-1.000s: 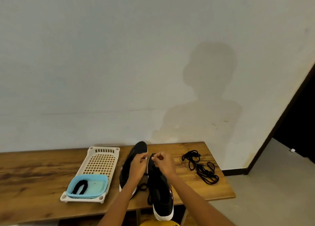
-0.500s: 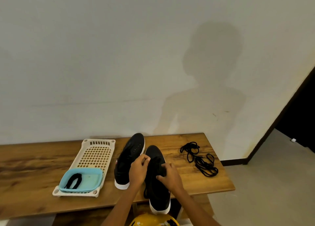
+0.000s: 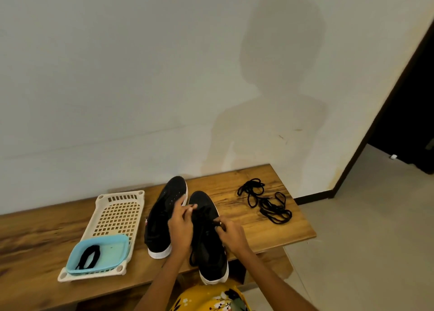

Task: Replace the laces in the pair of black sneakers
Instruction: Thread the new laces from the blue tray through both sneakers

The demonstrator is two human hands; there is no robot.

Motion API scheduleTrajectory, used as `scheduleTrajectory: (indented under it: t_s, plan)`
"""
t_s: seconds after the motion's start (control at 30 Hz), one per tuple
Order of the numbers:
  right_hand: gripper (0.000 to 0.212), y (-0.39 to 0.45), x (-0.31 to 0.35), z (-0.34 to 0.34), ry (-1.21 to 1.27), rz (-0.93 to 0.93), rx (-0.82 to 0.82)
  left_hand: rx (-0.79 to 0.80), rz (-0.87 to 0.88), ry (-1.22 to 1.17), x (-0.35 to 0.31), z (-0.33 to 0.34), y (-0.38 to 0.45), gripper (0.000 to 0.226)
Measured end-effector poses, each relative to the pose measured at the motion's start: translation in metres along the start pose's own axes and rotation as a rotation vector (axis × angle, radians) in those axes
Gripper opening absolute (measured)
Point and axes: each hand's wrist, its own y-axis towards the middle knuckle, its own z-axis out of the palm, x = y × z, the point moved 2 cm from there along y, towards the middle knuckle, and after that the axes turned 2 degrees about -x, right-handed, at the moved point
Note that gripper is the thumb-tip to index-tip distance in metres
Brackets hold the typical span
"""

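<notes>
Two black sneakers with white soles stand side by side on the wooden bench [image 3: 270, 231]. The left sneaker [image 3: 164, 214] has no hand on its laces. The right sneaker [image 3: 209, 247] juts over the bench's front edge. My left hand [image 3: 179, 226] lies over its lace area, fingertips pinching the black lace near the toe end. My right hand [image 3: 231, 234] pinches a lace end at the shoe's right side. A loose lace hangs down the shoe's left side. A tangle of spare black laces [image 3: 265, 202] lies to the right.
A cream perforated tray [image 3: 117, 214] sits left of the sneakers, with a light blue dish [image 3: 110, 252] in its near end holding a coiled black lace [image 3: 88, 259]. The wall runs right behind the bench. Floor and a dark doorway [image 3: 408, 113] lie to the right.
The view has tilted down a little. My right hand moved from the shoe's top to its right side, and both hands shifted lower along the lace area.
</notes>
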Motion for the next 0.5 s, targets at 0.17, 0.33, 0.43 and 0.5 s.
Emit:
scheduleTrajectory:
  t_s: [0.17,0.33,0.43,0.5]
  plan:
    - [0.025,0.001,0.004,0.0,0.043,0.043,0.022,-0.096,0.013,-0.123,-0.013,-0.037,0.021,0.013]
    - [0.03,-0.003,0.01,-0.002,0.037,0.077,0.05,-0.113,-0.145,-0.307,-0.027,-0.038,0.015,0.01]
    - [0.03,-0.002,0.012,-0.003,0.011,0.079,0.054,-0.008,-0.268,-0.441,-0.037,-0.029,0.005,0.016]
    - [0.029,-0.002,0.013,-0.003,0.001,0.087,0.056,0.174,-0.218,-0.196,-0.039,-0.019,-0.001,0.015]
